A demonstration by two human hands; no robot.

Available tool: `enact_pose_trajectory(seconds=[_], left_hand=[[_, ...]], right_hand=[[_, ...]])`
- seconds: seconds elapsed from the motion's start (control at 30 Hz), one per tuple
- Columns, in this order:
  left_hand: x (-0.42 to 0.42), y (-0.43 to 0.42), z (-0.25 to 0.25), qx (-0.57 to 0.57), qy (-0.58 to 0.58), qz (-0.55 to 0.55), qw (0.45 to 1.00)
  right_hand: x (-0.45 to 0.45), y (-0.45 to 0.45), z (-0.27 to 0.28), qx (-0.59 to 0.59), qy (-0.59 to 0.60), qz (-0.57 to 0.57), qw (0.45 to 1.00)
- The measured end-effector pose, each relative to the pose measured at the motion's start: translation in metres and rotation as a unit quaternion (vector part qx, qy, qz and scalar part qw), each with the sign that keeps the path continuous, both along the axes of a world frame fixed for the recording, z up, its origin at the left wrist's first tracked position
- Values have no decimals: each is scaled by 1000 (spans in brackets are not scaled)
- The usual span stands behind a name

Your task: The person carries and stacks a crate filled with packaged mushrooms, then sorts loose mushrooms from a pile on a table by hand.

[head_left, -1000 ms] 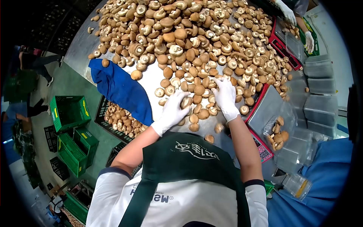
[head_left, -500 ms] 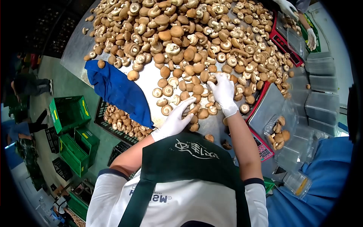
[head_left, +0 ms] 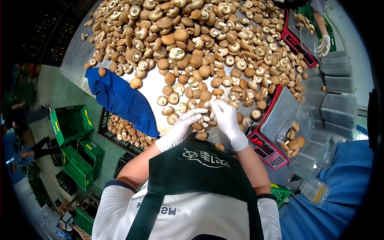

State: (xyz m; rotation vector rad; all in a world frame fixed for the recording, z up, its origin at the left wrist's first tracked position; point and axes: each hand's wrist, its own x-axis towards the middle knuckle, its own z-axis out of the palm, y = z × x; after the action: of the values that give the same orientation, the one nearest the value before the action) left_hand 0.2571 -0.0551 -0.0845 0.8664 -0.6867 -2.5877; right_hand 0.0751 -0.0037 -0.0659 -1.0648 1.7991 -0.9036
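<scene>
Shiitake mushrooms [head_left: 176, 54] lie heaped across the metal table, with a looser scatter nearest me. My left hand [head_left: 180, 129], in a white glove, curls its fingers round a brown mushroom [head_left: 197, 126] close to the apron. Beside it, my right hand [head_left: 226, 121], also gloved, has its fingers bent and drawn together, almost touching the left fingertips. Whatever sits inside the right fingers is hidden. To the right, a red scale [head_left: 269, 150] with a lit display carries an open clear plastic box [head_left: 285, 131] partly filled with mushrooms [head_left: 295, 142].
A blue cloth [head_left: 120, 102] hangs over the table's left edge, above a black crate [head_left: 105, 130] of mushrooms. Stacked clear trays [head_left: 338, 110] line the right side. Another person's gloved hand [head_left: 325, 45] is by a second red scale [head_left: 298, 46]. Green crates [head_left: 72, 124] stand on the floor.
My right hand has come down and left from the scattered mushrooms to meet my left hand. The other person's hands have shifted at the far scale. My view has moved slightly.
</scene>
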Motion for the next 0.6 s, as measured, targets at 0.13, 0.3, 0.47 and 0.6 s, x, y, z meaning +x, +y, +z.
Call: enact_pose_trajectory(seconds=[0.13,0.3,0.47,0.6], left_hand=[[7,-2,1,14,-19,5,1000],[9,-10,11,20,-18,37,999],[12,-18,7,156,57,27,986],[3,-21,21,278,21,59,958]], right_hand=[[-21,-46,-24,-94,384,-62,916],[-45,-67,-56,-106,321,-2,941],[-24,-36,0,-45,-20,-45,998],[1,14,47,-103,-85,9,991]])
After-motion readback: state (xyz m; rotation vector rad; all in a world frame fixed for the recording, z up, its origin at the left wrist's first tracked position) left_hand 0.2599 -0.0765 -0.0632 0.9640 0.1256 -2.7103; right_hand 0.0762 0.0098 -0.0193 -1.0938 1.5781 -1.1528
